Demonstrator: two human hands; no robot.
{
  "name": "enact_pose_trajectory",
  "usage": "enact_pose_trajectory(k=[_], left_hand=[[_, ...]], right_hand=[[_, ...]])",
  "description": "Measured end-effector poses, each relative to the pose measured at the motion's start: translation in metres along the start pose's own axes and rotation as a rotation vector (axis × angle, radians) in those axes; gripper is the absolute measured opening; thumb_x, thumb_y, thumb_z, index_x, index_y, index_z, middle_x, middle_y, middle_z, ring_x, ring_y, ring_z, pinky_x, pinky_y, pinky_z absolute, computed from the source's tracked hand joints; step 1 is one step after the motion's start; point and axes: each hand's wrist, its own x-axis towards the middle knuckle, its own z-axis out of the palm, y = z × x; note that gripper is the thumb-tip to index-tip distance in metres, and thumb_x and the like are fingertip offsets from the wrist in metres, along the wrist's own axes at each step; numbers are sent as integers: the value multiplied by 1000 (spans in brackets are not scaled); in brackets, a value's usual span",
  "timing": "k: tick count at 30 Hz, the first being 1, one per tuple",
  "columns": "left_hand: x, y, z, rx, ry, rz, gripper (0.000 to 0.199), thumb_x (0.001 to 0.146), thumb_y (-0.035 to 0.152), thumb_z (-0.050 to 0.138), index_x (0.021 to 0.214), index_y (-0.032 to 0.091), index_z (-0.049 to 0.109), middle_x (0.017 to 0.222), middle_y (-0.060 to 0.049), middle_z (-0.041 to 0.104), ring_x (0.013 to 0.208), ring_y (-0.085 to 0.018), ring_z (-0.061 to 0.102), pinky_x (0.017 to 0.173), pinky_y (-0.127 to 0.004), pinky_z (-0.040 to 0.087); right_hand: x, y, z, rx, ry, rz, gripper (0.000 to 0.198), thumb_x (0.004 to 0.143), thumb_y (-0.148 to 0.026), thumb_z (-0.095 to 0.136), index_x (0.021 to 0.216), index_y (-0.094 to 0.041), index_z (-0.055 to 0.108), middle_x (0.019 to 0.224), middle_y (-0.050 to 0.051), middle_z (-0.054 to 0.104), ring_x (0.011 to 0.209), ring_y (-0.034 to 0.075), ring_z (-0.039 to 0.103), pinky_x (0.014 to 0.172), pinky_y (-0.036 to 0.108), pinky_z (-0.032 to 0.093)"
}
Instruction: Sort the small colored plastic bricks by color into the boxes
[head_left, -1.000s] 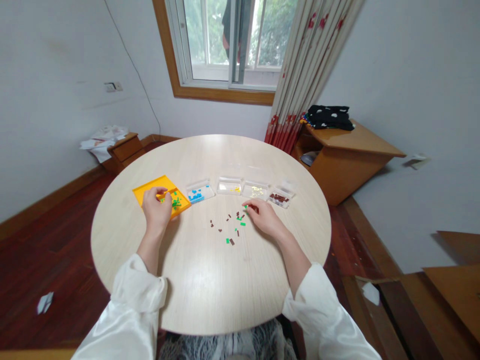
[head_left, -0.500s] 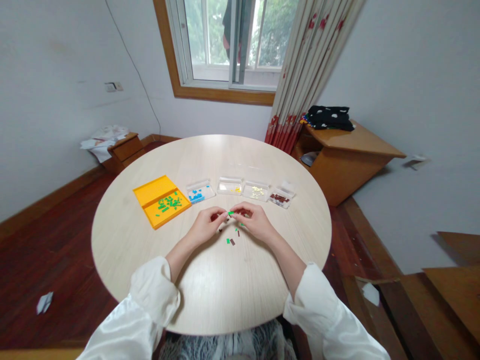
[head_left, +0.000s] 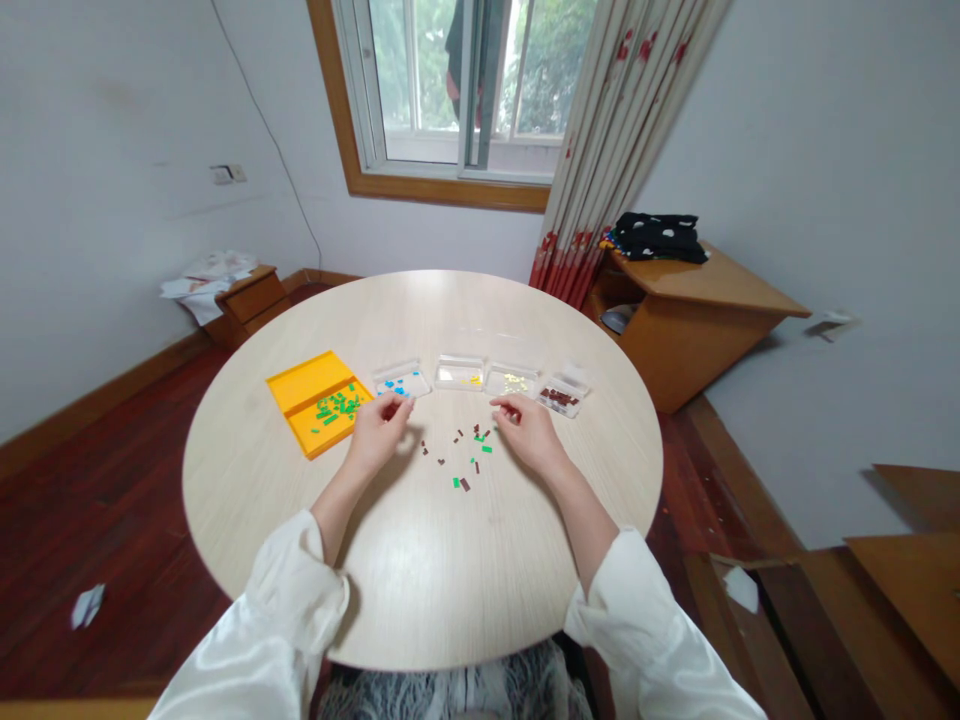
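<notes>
My left hand point(head_left: 379, 435) is over the table beside the orange case, its thumb and index finger pinched together. Whatever is between those fingertips, if anything, is too small to make out. Across from it, my right hand point(head_left: 527, 435) hovers with thumb and index tip slightly apart, and nothing shows between them. On the tabletop between the hands lie several small brown pieces point(head_left: 465, 485) and green pieces point(head_left: 487, 450), flat like tiny building bricks. The orange case point(head_left: 296, 382) lies open with many green pieces point(head_left: 339, 405) in its near half.
Behind the hands stand clear trays with blue pieces point(head_left: 394, 384), yellow pieces point(head_left: 472, 379), pale yellow pieces point(head_left: 516, 382) and dark brown pieces point(head_left: 559, 396). The round table point(head_left: 420, 590) fills the middle. A wooden cabinet point(head_left: 712, 300) stands beyond its right edge.
My hands have moved apart, the left toward the orange case and the right slightly rightward. The green piece seen between them is no longer visible in the fingers. More loose pieces show on the table.
</notes>
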Motion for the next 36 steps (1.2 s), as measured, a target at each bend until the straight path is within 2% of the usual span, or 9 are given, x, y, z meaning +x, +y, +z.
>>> enact_pose_trajectory(k=[3, 7, 11, 18, 22, 27, 31, 36], left_hand=[[10, -6, -16, 29, 173, -45, 25, 73, 29, 53, 52, 17, 47, 49, 5, 40, 50, -9, 37, 51, -22, 30], [16, -11, -29, 56, 324, -60, 25, 73, 29, 53, 52, 17, 45, 49, 5, 39, 50, -9, 36, 51, -22, 29], [17, -14, -30, 70, 336, -55, 26, 75, 28, 52, 53, 18, 45, 50, 5, 40, 51, -10, 37, 52, -22, 29], [19, -22, -31, 64, 365, -87, 23, 74, 30, 53, 56, 17, 48, 52, 5, 45, 52, -10, 41, 53, -23, 30], [21, -28, -35, 61, 397, -87, 25, 73, 33, 54, 55, 17, 48, 52, 5, 45, 52, -10, 40, 52, -23, 30], [24, -25, -44, 114, 501, -138, 25, 70, 28, 56, 51, 18, 44, 49, 6, 41, 50, -9, 39, 51, -22, 29], [26, -23, -52, 136, 575, -185, 25, 67, 24, 55, 48, 18, 42, 46, 6, 38, 48, -9, 36, 49, -22, 28], [28, -33, -59, 129, 621, -199, 24, 64, 21, 56, 47, 18, 39, 45, 7, 33, 47, -8, 32, 49, -22, 26]], right_hand=[[3, 11, -4, -128, 8, 69, 19, 75, -11, 52, 83, -13, 70, 73, 5, 66, 66, 14, 56, 70, 29, 44], [3, 16, -6, -223, -62, 67, 22, 74, -6, 52, 83, -14, 70, 79, 7, 68, 72, 15, 59, 74, 29, 45], [0, 16, -5, -256, -140, 71, 20, 74, -7, 55, 84, -14, 71, 85, 8, 69, 77, 16, 61, 76, 29, 46], [-1, 15, -3, -263, -189, 70, 16, 73, -10, 59, 81, -16, 72, 88, 8, 70, 84, 18, 62, 79, 29, 46], [-1, 9, -5, -303, -208, 73, 17, 75, -9, 57, 78, -16, 72, 85, 8, 69, 82, 17, 62, 77, 27, 45], [-1, 4, -6, -343, -212, 90, 16, 76, -9, 55, 76, -15, 70, 81, 8, 68, 77, 16, 61, 73, 25, 44], [-1, 5, -5, -320, -198, 90, 16, 76, -9, 54, 75, -15, 69, 78, 7, 68, 72, 15, 59, 70, 25, 43], [-1, 10, -4, -298, -167, 60, 18, 75, -9, 52, 73, -15, 69, 73, 6, 68, 67, 15, 59, 67, 26, 43]])
